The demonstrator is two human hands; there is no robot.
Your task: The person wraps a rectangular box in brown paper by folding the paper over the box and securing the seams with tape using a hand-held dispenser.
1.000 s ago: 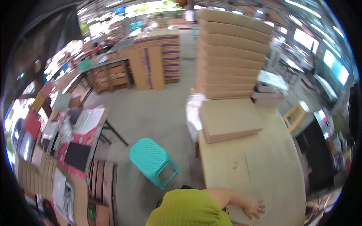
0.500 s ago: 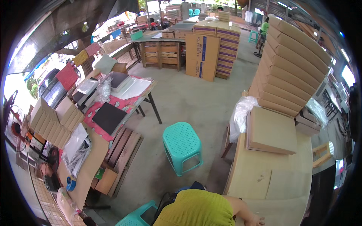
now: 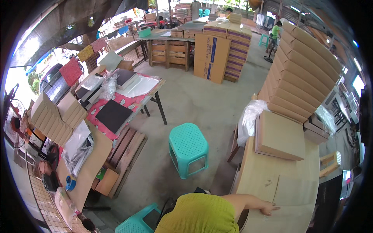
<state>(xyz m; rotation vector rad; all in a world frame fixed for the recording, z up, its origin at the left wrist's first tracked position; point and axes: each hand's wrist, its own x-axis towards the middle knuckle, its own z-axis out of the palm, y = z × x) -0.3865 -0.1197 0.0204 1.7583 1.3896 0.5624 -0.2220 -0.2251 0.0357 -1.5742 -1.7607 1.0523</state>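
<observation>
My right hand (image 3: 268, 209) rests at the near edge of a flat tan sheet (image 3: 296, 190) on the pale wooden table (image 3: 252, 174) at my right. One finger points out to the right along that edge, and nothing shows in its grip. The bare right arm reaches across from the yellow-green sleeve. Another smooth, slightly shiny sheet (image 3: 285, 221) seems to lie under the hand and toward me. My left hand is out of sight.
On the same table stand a stack of brown boards (image 3: 281, 136) and a tall pile of brown-wrapped packs (image 3: 299, 73). A teal stool (image 3: 188, 143) stands ahead, another teal stool (image 3: 138, 221) beside me. Left is a cluttered table with a black board (image 3: 114, 116).
My right hand has moved forward along the table from the lower edge of the picture, and the arm is stretched out farther. The view has shifted slightly.
</observation>
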